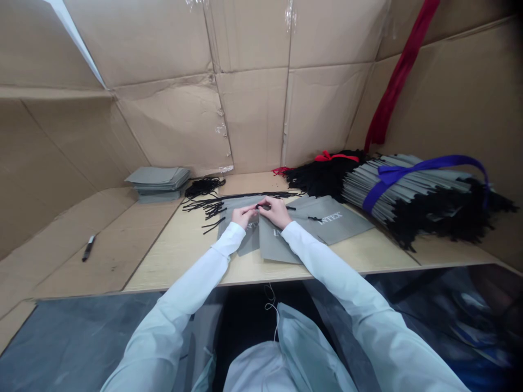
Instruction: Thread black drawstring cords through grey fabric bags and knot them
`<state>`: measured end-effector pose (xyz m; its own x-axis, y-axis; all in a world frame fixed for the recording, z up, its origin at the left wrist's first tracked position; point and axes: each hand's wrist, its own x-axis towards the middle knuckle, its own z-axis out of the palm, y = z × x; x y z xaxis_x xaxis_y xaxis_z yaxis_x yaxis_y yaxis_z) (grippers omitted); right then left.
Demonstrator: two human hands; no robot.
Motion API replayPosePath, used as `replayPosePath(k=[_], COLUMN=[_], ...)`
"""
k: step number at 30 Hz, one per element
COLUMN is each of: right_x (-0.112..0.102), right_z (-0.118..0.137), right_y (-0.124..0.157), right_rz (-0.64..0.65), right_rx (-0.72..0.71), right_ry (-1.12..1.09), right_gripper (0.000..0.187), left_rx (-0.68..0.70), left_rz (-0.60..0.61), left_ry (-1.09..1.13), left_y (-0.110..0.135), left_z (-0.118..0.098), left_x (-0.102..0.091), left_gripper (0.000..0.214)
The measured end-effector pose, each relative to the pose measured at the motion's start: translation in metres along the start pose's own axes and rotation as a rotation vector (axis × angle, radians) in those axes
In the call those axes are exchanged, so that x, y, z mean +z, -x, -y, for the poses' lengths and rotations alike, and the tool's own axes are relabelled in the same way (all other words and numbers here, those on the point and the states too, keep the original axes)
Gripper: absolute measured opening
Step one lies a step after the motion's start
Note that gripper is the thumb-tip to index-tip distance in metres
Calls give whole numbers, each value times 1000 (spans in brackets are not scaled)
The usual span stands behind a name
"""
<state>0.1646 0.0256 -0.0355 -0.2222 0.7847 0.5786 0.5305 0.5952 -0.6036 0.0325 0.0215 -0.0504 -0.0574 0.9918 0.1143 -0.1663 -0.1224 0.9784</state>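
Note:
My left hand (244,216) and my right hand (274,212) meet above overlapping grey flat bags (278,239) printed with white "INTEX" lettering. Fingertips of both hands pinch a thin black cord (258,206) at the top edge of a bag. The cord's end is partly hidden by my fingers. To the left, several loose black cords (210,208) lie on the pale wooden table (180,256). A longer black cord (261,195) runs behind my hands along the far side of the bags.
A stack of grey bags (158,182) and a black cord bunch (203,188) stand at the far left. At the right lie a purple-tied bundle of grey bags (408,190) and a red-tied black cord bundle (327,174). Cardboard sheets line the walls; a marker pen (88,247) lies left.

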Motion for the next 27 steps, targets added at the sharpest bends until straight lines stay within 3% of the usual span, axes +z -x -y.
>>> replayPosePath(k=[4, 10, 18, 27], right_x=[1, 2, 0, 6], right_z=[2, 6, 8, 0], right_y=[1, 4, 4, 3], right_rz=[-26, 1, 26, 38], right_rx=[-13, -67, -66, -7], right_ry=[79, 28, -121, -154], right_gripper=[14, 15, 15, 15], left_rx=[-38, -33, 56, 179], left_rz=[14, 12, 134, 153], left_ry=[75, 67, -63, -385], left_y=[3, -5, -4, -7], left_z=[-3, -2, -12, -8], left_x=[1, -5, -14, -19], left_gripper=[24, 24, 38, 28])
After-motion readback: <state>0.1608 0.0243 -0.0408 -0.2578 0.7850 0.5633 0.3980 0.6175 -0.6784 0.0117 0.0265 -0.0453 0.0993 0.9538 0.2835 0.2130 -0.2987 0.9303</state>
